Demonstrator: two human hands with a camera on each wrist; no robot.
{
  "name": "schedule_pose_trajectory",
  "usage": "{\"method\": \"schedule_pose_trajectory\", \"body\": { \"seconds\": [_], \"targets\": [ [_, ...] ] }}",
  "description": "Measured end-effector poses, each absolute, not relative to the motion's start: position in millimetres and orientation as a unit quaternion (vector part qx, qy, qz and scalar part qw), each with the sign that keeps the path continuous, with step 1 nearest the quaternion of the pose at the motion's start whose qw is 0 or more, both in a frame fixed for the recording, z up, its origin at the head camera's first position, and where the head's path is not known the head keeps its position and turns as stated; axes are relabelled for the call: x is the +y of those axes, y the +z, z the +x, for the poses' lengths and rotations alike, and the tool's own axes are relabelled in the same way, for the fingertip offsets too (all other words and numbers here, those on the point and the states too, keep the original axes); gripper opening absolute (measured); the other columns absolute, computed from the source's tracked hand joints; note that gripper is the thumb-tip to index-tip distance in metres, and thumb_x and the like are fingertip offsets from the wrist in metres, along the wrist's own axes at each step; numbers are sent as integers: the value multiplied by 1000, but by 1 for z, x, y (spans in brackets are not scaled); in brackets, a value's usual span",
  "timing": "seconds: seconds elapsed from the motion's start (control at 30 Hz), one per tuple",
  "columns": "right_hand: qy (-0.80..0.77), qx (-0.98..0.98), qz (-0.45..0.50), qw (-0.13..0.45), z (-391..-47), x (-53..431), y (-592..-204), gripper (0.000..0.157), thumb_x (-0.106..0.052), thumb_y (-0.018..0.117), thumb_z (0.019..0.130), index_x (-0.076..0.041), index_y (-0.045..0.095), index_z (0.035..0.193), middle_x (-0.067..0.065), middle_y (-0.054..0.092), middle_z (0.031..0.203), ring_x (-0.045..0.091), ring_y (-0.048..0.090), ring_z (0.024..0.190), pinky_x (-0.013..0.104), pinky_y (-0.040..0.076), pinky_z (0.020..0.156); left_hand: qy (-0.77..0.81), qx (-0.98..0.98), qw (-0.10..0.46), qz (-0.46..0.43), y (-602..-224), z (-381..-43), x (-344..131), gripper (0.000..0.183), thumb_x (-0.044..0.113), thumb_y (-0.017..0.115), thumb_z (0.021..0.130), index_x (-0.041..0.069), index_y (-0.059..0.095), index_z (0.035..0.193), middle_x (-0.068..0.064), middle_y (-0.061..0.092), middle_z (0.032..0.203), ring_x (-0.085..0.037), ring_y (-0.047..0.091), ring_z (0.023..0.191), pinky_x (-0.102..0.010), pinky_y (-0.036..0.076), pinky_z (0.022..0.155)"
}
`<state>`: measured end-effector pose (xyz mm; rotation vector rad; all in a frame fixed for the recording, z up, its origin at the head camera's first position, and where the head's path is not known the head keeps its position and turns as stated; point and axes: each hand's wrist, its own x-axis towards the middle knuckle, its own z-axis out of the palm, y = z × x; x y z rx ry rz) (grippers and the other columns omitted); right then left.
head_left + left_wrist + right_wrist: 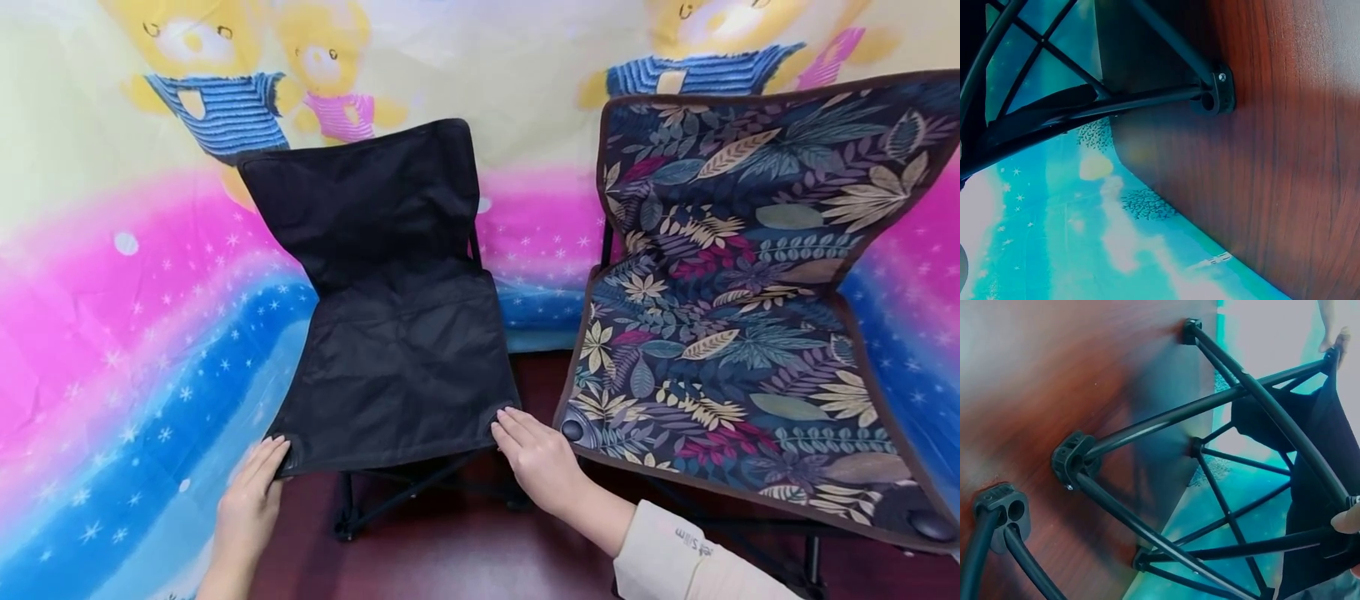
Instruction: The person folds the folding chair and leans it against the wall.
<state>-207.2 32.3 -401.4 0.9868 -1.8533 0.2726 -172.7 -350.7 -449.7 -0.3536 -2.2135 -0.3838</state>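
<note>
A black folding chair (405, 358) with a fabric seat and backrest stands unfolded before me. My left hand (249, 496) grips the front left corner of its seat, fingers on top of the fabric. At the front right corner my right hand (542, 458) holds the seat, its fingers over the corner. The right wrist view shows the right thumb (1347, 519) beneath that corner, beside the frame joint. Crossed black tubes (1172, 419) carry the seat, with plastic feet (1075, 461) at their lower ends. Only the chair frame and floor show in the left wrist view, not the left hand.
A second folding chair (750, 350) with leaf-patterned fabric stands close on the right. Both chairs are on a dark red wood-grain surface (420, 558). Behind them hangs a colourful cloth (187, 292) printed with bears and snowflakes, which also shows beyond the surface's edge.
</note>
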Motion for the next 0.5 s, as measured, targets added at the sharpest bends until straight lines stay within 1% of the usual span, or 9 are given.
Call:
{"method": "schedule_pose_trajectory", "body": {
  "seconds": [0.03, 0.07, 0.17, 0.2, 0.23, 0.3, 0.33, 0.4, 0.5],
  "targets": [
    [118, -762, 412, 486, -207, 32, -402, 46, -9, 23, 96, 1, 67, 85, 14, 64, 89, 23, 60, 85, 32, 49, 72, -166, -882, 416, -145, -454, -172, -353, 51, -4, 59, 76, 12, 50, 124, -6, 48, 123, -23, 39, 116, -42, 31, 94],
    [122, -760, 418, 483, -207, 32, -402, 46, -9, 23, 96, 1, 67, 85, 14, 64, 89, 23, 60, 85, 32, 49, 72, -179, -878, 418, -150, -464, -175, -360, 46, 2, 56, 81, 13, 48, 125, -5, 47, 125, -22, 37, 118, -41, 29, 96],
    [125, -755, 431, 478, -208, 31, -402, 46, -10, 24, 96, 0, 68, 85, 13, 64, 89, 22, 60, 85, 31, 49, 72, -191, -875, 420, -150, -463, -171, -359, 36, 18, 46, 90, 15, 47, 126, -3, 46, 126, -19, 35, 120, -36, 25, 99],
    [129, -757, 432, 474, -208, 31, -402, 46, -11, 24, 96, -1, 68, 85, 13, 64, 89, 22, 60, 85, 31, 49, 72, -188, -873, 425, -152, -462, -171, -359, 36, 21, 43, 91, 14, 48, 125, -3, 46, 126, -19, 36, 119, -35, 24, 99],
    [134, -758, 434, 468, -209, 31, -402, 46, -11, 24, 96, -1, 68, 86, 12, 64, 89, 22, 60, 85, 31, 49, 72, -184, -871, 428, -152, -460, -171, -357, 37, 26, 39, 91, 12, 49, 124, -5, 47, 124, -19, 37, 119, -34, 24, 100],
    [141, -763, 433, 459, -209, 32, -401, 47, -14, 24, 96, -2, 68, 86, 12, 64, 90, 22, 60, 86, 31, 49, 72, -161, -879, 428, -137, -430, -159, -335, 39, 28, 40, 90, 6, 54, 119, -11, 52, 118, -21, 40, 116, -34, 26, 99],
    [144, -765, 432, 454, -210, 33, -401, 48, -15, 23, 96, -2, 68, 86, 11, 64, 90, 21, 60, 86, 31, 49, 72, -157, -878, 431, -136, -427, -158, -331, 42, 31, 37, 89, 4, 55, 116, -13, 54, 115, -20, 41, 115, -33, 26, 99],
    [152, -770, 432, 444, -211, 34, -399, 49, -16, 23, 96, -3, 68, 86, 11, 64, 90, 21, 60, 87, 31, 49, 73, -153, -876, 437, -135, -422, -159, -327, 42, 30, 39, 87, 1, 58, 111, -16, 56, 110, -20, 43, 114, -31, 27, 98],
    [150, -768, 435, 445, -213, 35, -397, 49, -17, 22, 96, -2, 68, 87, 11, 64, 91, 22, 60, 86, 31, 49, 72, -153, -873, 442, -135, -420, -163, -325, 45, 33, 38, 87, -1, 59, 108, -18, 57, 106, -18, 43, 114, -29, 26, 98]
  ]
}}
